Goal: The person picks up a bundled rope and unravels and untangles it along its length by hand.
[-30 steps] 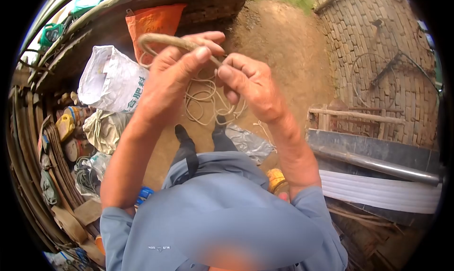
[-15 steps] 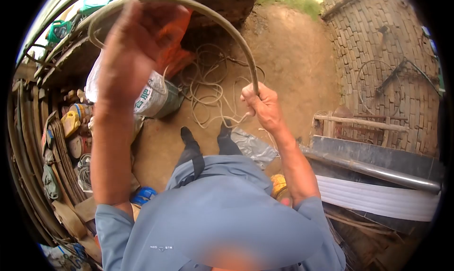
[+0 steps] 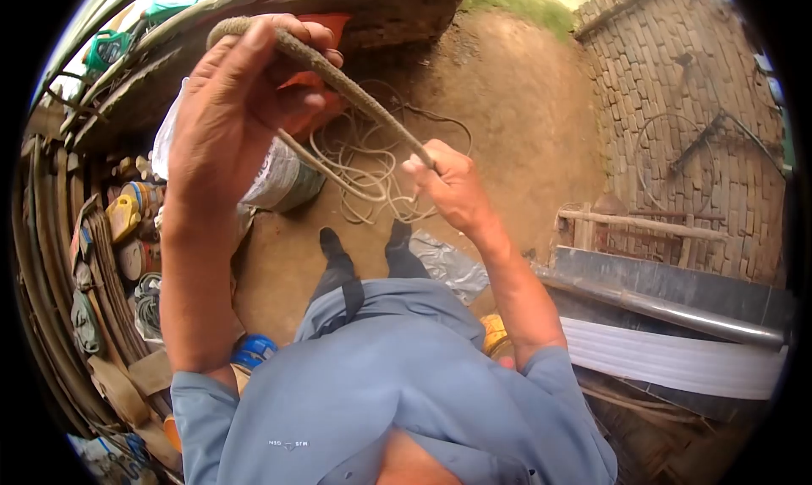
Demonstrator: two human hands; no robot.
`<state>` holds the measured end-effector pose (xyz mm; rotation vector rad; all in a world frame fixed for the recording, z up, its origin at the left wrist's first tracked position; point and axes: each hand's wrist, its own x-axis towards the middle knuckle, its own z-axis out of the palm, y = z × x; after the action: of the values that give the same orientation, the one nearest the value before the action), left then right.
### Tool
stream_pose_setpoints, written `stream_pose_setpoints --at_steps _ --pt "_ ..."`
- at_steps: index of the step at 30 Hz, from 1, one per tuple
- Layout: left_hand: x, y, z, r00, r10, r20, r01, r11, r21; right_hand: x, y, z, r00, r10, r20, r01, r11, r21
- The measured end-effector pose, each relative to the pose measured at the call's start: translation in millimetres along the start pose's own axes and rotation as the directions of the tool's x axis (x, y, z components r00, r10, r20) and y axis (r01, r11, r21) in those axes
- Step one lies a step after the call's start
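A thick grey-brown rope (image 3: 351, 92) stretches nearly straight between my two hands, in front of my chest. My left hand (image 3: 233, 117) has it between thumb and fingers, where it bends back over the hand; the other fingers are loosely curled. A second strand (image 3: 326, 168) of rope runs down from below that palm toward the ground. My right hand (image 3: 452, 185) is closed in a fist around the rope's nearer length. Beyond my feet, loose loops of rope (image 3: 364, 155) lie tangled on the dirt floor.
A white sack (image 3: 283, 180) and something orange (image 3: 330, 28) stand behind my left hand. Stacked poles and jars (image 3: 139, 202) line the left side. To the right are a metal pipe (image 3: 668, 307), white corrugated sheet (image 3: 668, 358) and a brick surface (image 3: 677, 104). Crumpled plastic (image 3: 448, 265) lies by my feet.
The rope's wide arc between my hands has been drawn into a straight span. My left hand, blurred before, now grips the rope. My right hand has shifted slightly left.
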<state>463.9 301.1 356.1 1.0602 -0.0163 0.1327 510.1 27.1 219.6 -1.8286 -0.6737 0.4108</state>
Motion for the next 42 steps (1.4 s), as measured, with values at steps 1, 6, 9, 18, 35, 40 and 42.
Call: stream_pose_setpoints --at_steps 1,6,9,18,35,40,42 --pt "-1 4 -9 0.999 -0.048 -0.019 0.050 0.995 0.091 -3 6 3 0.997 0.040 -0.063 -0.037 0.998 0.052" --pt "-18 20 -30 0.966 -0.248 -0.076 0.230 0.682 0.694 8 -44 -19 0.991 -0.036 -0.132 0.040 0.999 0.026" --pt "-28 16 12 0.988 0.109 0.107 -0.145 0.459 0.876 18 -84 -27 0.977 -0.193 -0.094 0.195 0.981 0.007" --pt "-31 -4 14 0.921 -0.218 0.324 -0.193 0.465 0.864 29 -121 -32 0.961 -0.274 -0.024 0.270 0.958 -0.097" --pt "-32 131 -54 0.852 0.486 0.194 -0.419 0.413 0.809 6 112 -11 0.962 0.168 -0.215 -0.176 0.984 -0.021" --pt "-33 134 -76 0.834 0.541 0.107 -0.362 0.391 0.846 23 5 -102 0.888 0.189 -0.419 -0.190 0.981 0.041" --pt "-36 140 -92 0.836 0.546 0.049 -0.304 0.387 0.870 26 -44 -138 0.883 0.101 -0.458 -0.096 0.995 0.034"
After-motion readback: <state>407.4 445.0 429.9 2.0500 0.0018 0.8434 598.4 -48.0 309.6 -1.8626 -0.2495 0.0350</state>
